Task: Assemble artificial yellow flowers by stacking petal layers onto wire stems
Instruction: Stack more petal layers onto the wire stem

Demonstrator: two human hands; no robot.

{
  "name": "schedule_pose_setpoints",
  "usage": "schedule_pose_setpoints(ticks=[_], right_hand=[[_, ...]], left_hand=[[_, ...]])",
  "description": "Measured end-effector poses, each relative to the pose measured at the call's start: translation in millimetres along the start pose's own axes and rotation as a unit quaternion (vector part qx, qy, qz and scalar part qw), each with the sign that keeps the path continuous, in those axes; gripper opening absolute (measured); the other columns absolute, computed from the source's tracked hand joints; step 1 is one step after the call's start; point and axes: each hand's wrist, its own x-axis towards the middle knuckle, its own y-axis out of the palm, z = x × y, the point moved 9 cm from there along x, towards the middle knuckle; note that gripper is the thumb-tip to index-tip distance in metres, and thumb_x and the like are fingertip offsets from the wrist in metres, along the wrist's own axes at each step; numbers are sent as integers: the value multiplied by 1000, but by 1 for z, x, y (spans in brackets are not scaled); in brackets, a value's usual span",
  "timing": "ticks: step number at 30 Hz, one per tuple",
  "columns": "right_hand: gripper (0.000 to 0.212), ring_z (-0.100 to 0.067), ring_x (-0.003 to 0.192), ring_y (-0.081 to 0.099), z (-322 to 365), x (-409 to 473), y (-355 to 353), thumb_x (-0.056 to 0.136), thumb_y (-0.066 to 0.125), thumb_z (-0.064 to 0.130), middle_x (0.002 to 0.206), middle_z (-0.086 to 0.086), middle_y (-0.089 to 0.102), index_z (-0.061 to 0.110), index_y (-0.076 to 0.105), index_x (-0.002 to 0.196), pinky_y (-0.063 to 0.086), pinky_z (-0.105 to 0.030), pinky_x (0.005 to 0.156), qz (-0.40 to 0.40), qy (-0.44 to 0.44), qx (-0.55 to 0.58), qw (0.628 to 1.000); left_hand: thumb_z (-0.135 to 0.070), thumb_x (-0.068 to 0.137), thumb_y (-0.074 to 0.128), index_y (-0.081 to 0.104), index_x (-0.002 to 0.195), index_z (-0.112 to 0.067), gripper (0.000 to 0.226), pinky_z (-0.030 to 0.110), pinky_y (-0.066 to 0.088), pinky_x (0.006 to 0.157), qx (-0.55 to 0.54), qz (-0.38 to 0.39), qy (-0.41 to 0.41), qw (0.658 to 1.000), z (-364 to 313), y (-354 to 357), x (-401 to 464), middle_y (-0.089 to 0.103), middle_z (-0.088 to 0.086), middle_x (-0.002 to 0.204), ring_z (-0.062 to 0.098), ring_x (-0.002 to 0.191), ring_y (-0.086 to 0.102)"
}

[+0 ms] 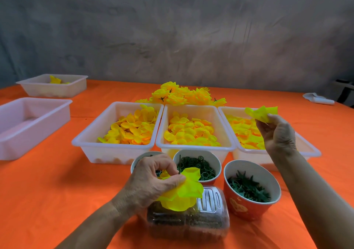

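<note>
Backdrop: grey, creased cloth wall behind an orange-covered desk [47, 187] that fills the head view.

Supplies: three white trays of yellow petals sit in a row mid-desk, the left tray [92, 133], middle tray [226, 133] and right tray [308, 149] nearly touching; finished flowers [182, 95] are heaped just behind them, toward the far edge.

Near edge: cups of green rings [197, 166] and green calyx stars [249, 189], with a clear plastic box [191, 222] in front of them.

Left grip: my left hand [153, 183] is curled round the half-built flower [183, 189], thumb and fingers pinching the layers where the dark wire stem [180, 164] pokes up, above the clear box.

Right grip: my right hand [277, 133] pinches one fresh petal layer [262, 112], lifted over the right tray.

Step, as I judge it: bring the new layer over and thread it onto the stem.

Doing it well: keep the stem tip upright and clear of my thumb, find the layer's centre hole first, then slide it down flush, turning it so its petals fall between those below.

Risk: a loose left pinch could let the lower layers slip or twist.
</note>
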Motion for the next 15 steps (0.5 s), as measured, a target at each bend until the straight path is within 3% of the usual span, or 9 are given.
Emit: schedule_pose_setpoints(ticks=[6, 9, 12, 15], right_hand=[[21, -15, 75, 68, -1, -38, 37, 92, 42, 3, 72, 2, 72, 10, 60, 84, 55, -23, 71, 98, 60, 4, 993], [25, -18, 79, 68, -5, -64, 59, 94, 41, 8, 86, -5, 72, 9, 64, 85, 57, -23, 69, 158, 101, 18, 982], [30, -28, 95, 66, -12, -92, 78, 84, 47, 9, 104, -15, 68, 8, 75, 73, 58, -31, 75, 208, 156, 31, 965], [25, -28, 84, 71, -17, -113, 87, 70, 52, 12, 94, -16, 72, 9, 77, 67, 58, -34, 68, 228, 191, 11, 955]], left_hand=[[-40, 62, 76, 64, 57, -26, 19, 35, 49, 72, 8, -2, 6, 1000, -1, -1, 0, 62, -9, 67, 14, 72, 60], [-34, 63, 78, 64, 58, -23, 18, 36, 49, 73, 11, -6, 8, 1000, -2, -3, -1, 62, -9, 68, 15, 71, 61], [-27, 65, 77, 65, 59, -21, 15, 37, 49, 73, 14, -6, 8, 1000, -3, -2, -1, 62, -5, 68, 17, 72, 61], [-27, 64, 77, 66, 59, -21, 14, 42, 50, 74, 10, -16, 4, 1000, -3, -3, -1, 64, -1, 70, 21, 75, 61]])
